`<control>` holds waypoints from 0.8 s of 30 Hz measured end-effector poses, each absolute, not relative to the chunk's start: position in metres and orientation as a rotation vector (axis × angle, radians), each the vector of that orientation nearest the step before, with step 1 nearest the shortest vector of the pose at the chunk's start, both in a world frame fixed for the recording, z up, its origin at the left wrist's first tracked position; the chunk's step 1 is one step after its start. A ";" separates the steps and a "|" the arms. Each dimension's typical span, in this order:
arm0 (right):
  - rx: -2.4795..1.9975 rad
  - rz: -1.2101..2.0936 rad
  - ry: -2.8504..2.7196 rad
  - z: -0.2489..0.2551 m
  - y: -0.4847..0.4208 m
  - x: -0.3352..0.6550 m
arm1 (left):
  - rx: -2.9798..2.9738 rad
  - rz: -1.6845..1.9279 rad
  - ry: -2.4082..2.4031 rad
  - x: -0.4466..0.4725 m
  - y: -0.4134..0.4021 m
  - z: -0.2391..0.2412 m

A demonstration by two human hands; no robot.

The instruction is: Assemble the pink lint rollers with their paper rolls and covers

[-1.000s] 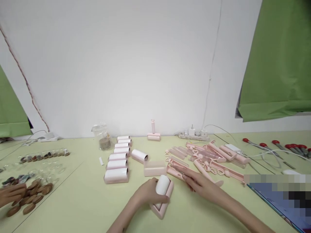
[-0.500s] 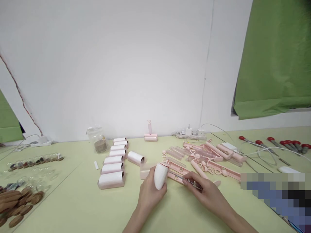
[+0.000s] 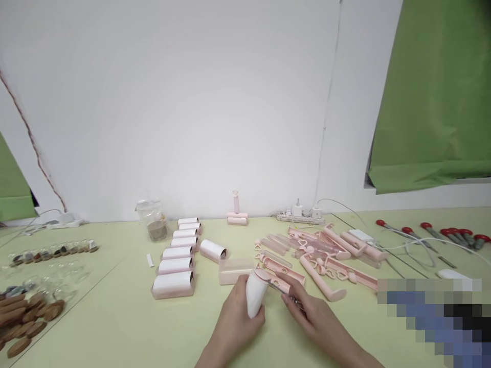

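Observation:
My left hand [image 3: 240, 322] is wrapped round a white lint-roller roll [image 3: 256, 295], which stands tilted with a pink piece [image 3: 262, 276] at its upper end. In my right hand [image 3: 312, 312] is a slim metal tool [image 3: 296, 302], its thin tip reaching toward the pink end of the roll. The fingers cover most of this tool, so its exact kind is unclear. Just behind the roll lies a clear pinkish cover [image 3: 232, 272]. Pink roller frames [image 3: 282, 268] lie beyond my right hand, and a pink handle [image 3: 320, 278] is right of them.
White rolls in clear covers [image 3: 172, 284] form a column on the left, with another roll [image 3: 213, 250] beside it. A finished-looking pink lint roller [image 3: 237, 210] stands by the wall. Pink parts, a power strip [image 3: 299, 218], cables and red-handled tools [image 3: 408, 231] occupy the right; wooden pieces [image 3: 36, 332] lie far left.
Both hands have come slightly nearer to me, and my right hand has moved left, closer to the roll. The roll leans more, and the clear cover behind it shows more fully.

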State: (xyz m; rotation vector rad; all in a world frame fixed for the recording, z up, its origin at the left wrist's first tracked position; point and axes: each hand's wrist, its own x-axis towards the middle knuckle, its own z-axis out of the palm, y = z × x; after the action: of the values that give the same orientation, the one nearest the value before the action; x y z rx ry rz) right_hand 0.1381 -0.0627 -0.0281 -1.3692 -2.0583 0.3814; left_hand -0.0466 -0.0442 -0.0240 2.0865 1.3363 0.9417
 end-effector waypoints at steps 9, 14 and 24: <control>-1.216 0.518 -2.045 -0.035 -0.061 0.137 | 1.959 0.996 1.405 -0.033 -0.044 -0.019; -1.190 0.602 -1.939 -0.042 -0.057 0.127 | 1.961 0.869 1.590 -0.035 -0.039 -0.019; -1.197 0.571 -1.854 -0.047 -0.052 0.126 | 1.940 1.010 1.549 -0.026 -0.036 -0.017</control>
State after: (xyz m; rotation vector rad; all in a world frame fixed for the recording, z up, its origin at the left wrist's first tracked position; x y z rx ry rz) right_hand 0.1260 -0.0520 -0.0471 -1.1969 -1.8541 0.5708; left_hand -0.0259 -0.0364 -0.0171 1.9404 1.5495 1.0096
